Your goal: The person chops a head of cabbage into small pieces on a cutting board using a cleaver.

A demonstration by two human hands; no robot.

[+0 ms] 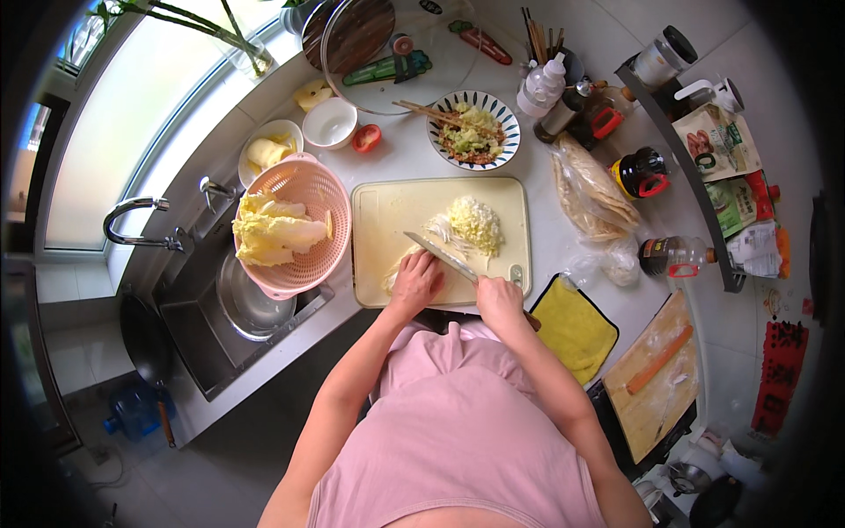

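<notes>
On a cream cutting board [376, 211], my left hand [417, 280] presses down on pale napa cabbage [391, 280], fingers bent beside the blade. My right hand [500, 300] grips a kitchen knife [441, 254], its blade slanting across the board against the cabbage. Behind the blade lies a mound of chopped cabbage [475, 224] with thin shreds at its left. Left of the board, a pink colander [340, 224] holds napa cabbage leaves [280, 231]. Beyond the board, a patterned bowl [511, 135] contains chopped cabbage over a minced filling, with chopsticks [429, 113] resting in it.
The sink [198, 330] holds a metal basin [254, 310]. A white bowl [330, 123] and cut tomato [366, 138] are behind the board. At right lie a bagged food [587, 191], sauce bottles [640, 171], a yellow cloth [573, 330] and a floured wooden board [640, 422] with a rolling pin [660, 360].
</notes>
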